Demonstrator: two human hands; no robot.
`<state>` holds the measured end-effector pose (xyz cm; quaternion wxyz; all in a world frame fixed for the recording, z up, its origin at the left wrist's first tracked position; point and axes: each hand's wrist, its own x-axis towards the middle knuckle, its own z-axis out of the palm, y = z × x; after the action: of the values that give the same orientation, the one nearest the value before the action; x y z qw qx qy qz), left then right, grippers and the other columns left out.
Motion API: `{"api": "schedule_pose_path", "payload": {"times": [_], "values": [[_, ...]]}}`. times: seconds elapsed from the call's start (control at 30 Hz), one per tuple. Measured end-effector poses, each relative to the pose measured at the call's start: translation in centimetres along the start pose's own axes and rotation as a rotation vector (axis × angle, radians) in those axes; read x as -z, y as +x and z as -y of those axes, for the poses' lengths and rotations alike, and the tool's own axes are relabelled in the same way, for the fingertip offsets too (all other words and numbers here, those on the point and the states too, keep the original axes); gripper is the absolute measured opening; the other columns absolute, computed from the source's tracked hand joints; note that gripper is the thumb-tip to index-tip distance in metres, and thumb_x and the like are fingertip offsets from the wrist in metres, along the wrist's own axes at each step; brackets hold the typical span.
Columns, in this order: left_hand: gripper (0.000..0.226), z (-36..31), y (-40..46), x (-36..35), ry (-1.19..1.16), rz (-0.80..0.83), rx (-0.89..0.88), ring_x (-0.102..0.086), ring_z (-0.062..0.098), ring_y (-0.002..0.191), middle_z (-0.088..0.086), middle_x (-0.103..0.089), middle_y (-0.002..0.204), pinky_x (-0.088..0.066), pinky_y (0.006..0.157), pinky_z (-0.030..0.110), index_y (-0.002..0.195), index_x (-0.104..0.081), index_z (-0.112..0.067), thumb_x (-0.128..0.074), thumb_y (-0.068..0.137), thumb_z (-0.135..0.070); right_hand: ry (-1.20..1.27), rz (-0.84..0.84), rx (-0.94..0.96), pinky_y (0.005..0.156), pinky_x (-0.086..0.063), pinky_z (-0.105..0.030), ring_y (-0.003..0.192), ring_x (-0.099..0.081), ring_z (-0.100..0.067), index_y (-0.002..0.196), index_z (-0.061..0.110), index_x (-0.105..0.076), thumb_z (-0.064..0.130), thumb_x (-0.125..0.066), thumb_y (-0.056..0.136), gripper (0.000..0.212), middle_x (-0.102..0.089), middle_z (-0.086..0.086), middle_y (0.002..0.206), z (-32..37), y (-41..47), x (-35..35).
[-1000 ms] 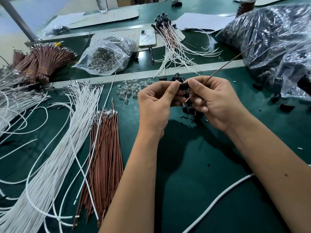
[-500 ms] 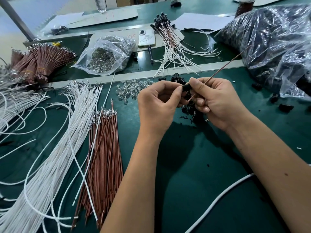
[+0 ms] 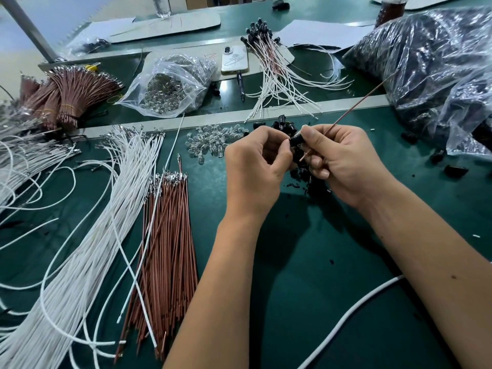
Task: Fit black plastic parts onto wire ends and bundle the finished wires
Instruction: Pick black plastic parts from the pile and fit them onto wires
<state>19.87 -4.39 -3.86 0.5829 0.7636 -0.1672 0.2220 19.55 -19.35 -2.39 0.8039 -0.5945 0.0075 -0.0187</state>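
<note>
Both hands meet above the counter: left hand pinches, seemingly, a black cap steady while right hand pinches 1 brown wire to feed it in.

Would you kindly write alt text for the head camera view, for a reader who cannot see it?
Over a green table, a person's left hand and right hand pinch a black plastic part with a brown wire running up to the right. Loose white wires and brown wires lie at left.
</note>
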Motion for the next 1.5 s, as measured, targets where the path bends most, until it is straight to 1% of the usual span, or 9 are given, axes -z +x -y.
{"api": "schedule_pose_path", "payload": {"times": [0.2, 0.37, 0.53, 0.67, 0.77, 0.97, 1.23, 1.33, 1.5], "values": [[0.007, 0.1, 0.1, 0.0, 0.094, -0.003, -0.049, -0.069, 0.013, 0.056, -0.001, -0.068, 0.066, -0.057, 0.054, 0.038, 0.086, -0.068, -0.008, -0.063, 0.09, -0.009, -0.007, 0.019, -0.039, 0.034, -0.031, -0.015, 0.044, -0.041, -0.004, 0.085, 0.001, -0.063, 0.013, -0.063, 0.099, 0.018, -0.048, -0.008, 0.069, 0.2, -0.1, -0.1], [0.007, -0.3, 0.1, 0.1, -0.117, 0.015, 0.088, -0.07, 0.017, 0.054, 0.004, -0.07, 0.067, -0.059, 0.054, 0.038, 0.087, -0.067, -0.006, -0.063, 0.092, -0.006, 0.087, 0.061, -0.098, 0.034, -0.03, -0.012, 0.044, -0.04, -0.002, 0.083, 0.002, -0.06, 0.014, -0.059, 0.101, 0.021, -0.052, -0.003, 0.065, 0.6, -0.2, -0.2], [0.011, -0.9, 0.2, 0.0, -0.301, 0.048, 0.185, -0.068, 0.02, 0.053, 0.009, -0.071, 0.07, -0.051, 0.053, 0.022, 0.089, -0.066, 0.0, -0.059, 0.097, 0.001, 0.204, 0.101, -0.154, 0.032, -0.029, -0.01, 0.044, -0.039, 0.0, 0.081, 0.002, -0.057, 0.02, -0.06, 0.093, 0.022, -0.05, -0.004, 0.067, 0.8, -0.1, -0.2], [0.01, -1.1, 0.2, -0.1, -0.373, 0.069, 0.216, -0.067, 0.021, 0.054, 0.01, -0.071, 0.071, -0.05, 0.054, 0.021, 0.092, -0.067, -0.001, -0.059, 0.098, 0.002, 0.272, 0.094, -0.17, 0.032, -0.028, -0.009, 0.043, -0.038, 0.0, 0.076, 0.004, -0.059, 0.022, -0.062, 0.088, 0.022, -0.05, -0.001, 0.064, 1.0, -0.1, -0.1], [0.01, -1.1, 0.2, -0.1, -0.362, 0.065, 0.207, -0.068, 0.023, 0.056, 0.011, -0.072, 0.073, -0.052, 0.056, 0.023, 0.093, -0.067, -0.001, -0.058, 0.099, 0.0, 0.274, 0.091, -0.17, 0.032, -0.028, -0.009, 0.043, -0.038, 0.0, 0.067, 0.007, -0.067, 0.022, -0.062, 0.089, 0.026, -0.051, -0.001, 0.064, 1.0, -0.1, -0.2], [0.005, -1.0, 0.2, 0.0, -0.315, 0.004, 0.172, -0.07, 0.025, 0.058, 0.01, -0.074, 0.075, -0.055, 0.058, 0.028, 0.091, -0.071, -0.001, -0.07, 0.093, -0.005, 0.169, 0.069, -0.137, 0.032, -0.028, -0.01, 0.042, -0.038, 0.0, 0.079, 0.003, -0.058, 0.016, -0.058, 0.101, 0.025, -0.051, -0.002, 0.063, 0.9, -0.2, -0.4], [0.006, -0.3, 0.1, -0.3, -0.273, 0.043, 0.134, -0.073, 0.021, 0.063, 0.009, -0.074, 0.076, -0.057, 0.062, 0.027, 0.095, -0.071, 0.001, -0.064, 0.095, 0.001, 0.167, 0.037, -0.121, 0.033, -0.029, -0.01, 0.042, -0.039, 0.0, 0.08, 0.004, -0.058, 0.014, -0.058, 0.101, 0.024, -0.055, 0.002, 0.058, 0.8, -0.1, -0.4], [0.008, 0.0, 0.1, -0.3, -0.199, 0.049, 0.09, -0.073, 0.018, 0.064, 0.007, -0.074, 0.077, -0.058, 0.063, 0.028, 0.096, -0.071, -0.001, -0.063, 0.096, 0.0, 0.145, 0.022, -0.102, 0.033, -0.029, -0.011, 0.042, -0.039, 0.0, 0.076, 0.005, -0.057, 0.014, -0.06, 0.1, 0.026, -0.052, -0.001, 0.061, 0.7, -0.1, -0.4], [0.008, 0.4, 0.0, -0.2, -0.003, 0.036, -0.004, -0.072, 0.008, 0.063, 0.0, -0.072, 0.074, -0.061, 0.062, 0.039, 0.094, -0.071, -0.006, -0.064, 0.096, -0.007, 0.072, -0.013, -0.07, 0.034, -0.031, -0.013, 0.043, -0.04, -0.003, 0.072, 0.006, -0.06, 0.012, -0.061, 0.1, 0.029, -0.048, -0.007, 0.067, 0.5, -0.2, -0.4]]}}
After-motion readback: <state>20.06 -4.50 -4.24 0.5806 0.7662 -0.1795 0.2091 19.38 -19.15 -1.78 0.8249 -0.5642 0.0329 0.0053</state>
